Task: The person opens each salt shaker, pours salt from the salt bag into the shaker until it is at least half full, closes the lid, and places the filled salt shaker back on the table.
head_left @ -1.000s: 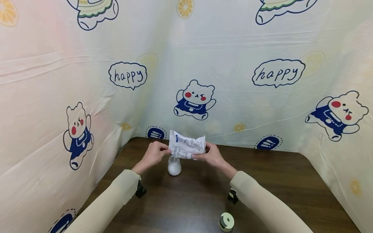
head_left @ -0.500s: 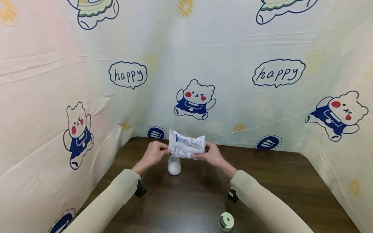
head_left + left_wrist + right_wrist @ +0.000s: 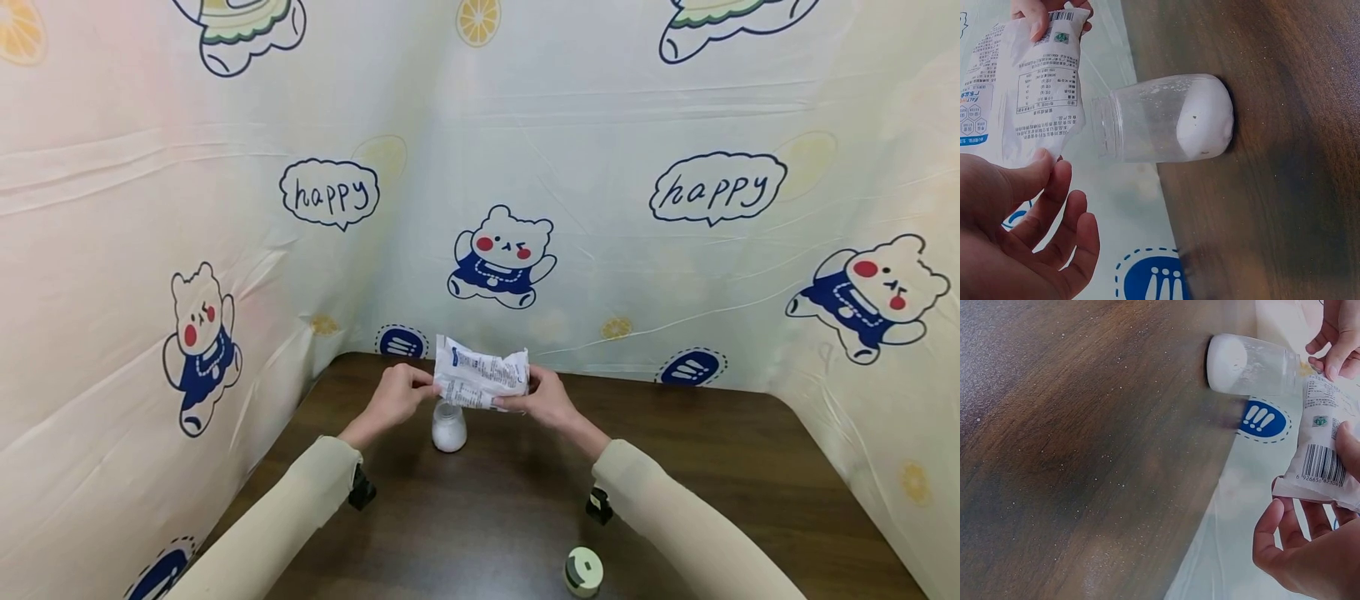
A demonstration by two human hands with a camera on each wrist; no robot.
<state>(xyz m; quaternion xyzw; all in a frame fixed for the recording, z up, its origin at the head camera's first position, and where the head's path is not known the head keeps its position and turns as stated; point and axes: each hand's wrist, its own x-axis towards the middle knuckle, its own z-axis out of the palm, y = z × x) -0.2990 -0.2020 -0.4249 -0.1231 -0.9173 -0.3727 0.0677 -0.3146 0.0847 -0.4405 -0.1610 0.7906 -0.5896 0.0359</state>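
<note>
A white printed packet (image 3: 483,377) is held level above a small glass jar (image 3: 449,432). My left hand (image 3: 397,393) pinches the packet's left corner between thumb and index finger, its other fingers free of it. At the opposite end, my right hand (image 3: 545,402) grips the packet with the thumb on the near face. In the left wrist view the jar (image 3: 1147,122) stands lidless on the table, its lower part filled with white powder or grains. The packet's corner is close to the jar's mouth. The right wrist view shows a barcode on the packet (image 3: 1319,440).
A pale green and dark cap (image 3: 583,572) lies at the table's near edge, right of centre. White specks are scattered over the brown wooden table (image 3: 1085,456). A patterned curtain (image 3: 600,250) encloses the back and sides.
</note>
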